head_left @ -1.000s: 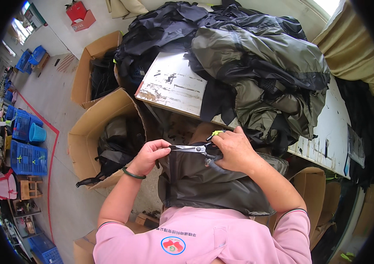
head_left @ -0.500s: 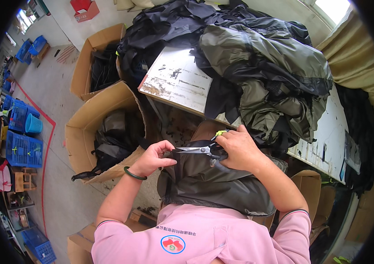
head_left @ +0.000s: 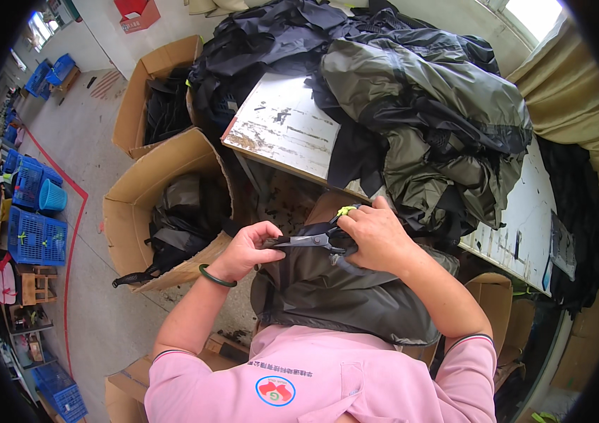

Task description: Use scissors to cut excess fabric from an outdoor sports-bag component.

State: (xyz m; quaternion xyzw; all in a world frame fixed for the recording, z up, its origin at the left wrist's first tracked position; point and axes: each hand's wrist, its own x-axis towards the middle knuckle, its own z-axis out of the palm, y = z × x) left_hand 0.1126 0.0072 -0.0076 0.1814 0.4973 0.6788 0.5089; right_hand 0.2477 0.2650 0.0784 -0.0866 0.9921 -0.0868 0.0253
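Your right hand (head_left: 377, 236) gripped the scissors (head_left: 313, 240), blades nearly shut over the dark garment (head_left: 334, 296) on your lap. Your left hand (head_left: 246, 250) pinched that garment's edge at the blade tips.

The garment (head_left: 341, 296) across the lap was dark grey-olive, the scissors (head_left: 311, 240) on it had steel-grey blades, black handles and a yellow-green tip, and the bracelet (head_left: 216, 277) on the left wrist was dark green. The shirt (head_left: 327, 381) was pink with a round red and green badge, and the heap of jackets (head_left: 419, 106) mixed olive-grey with black on a white, scuffed table (head_left: 285, 134). The boxes (head_left: 151, 190) were plain brown cardboard, the crates (head_left: 35, 240) blue.
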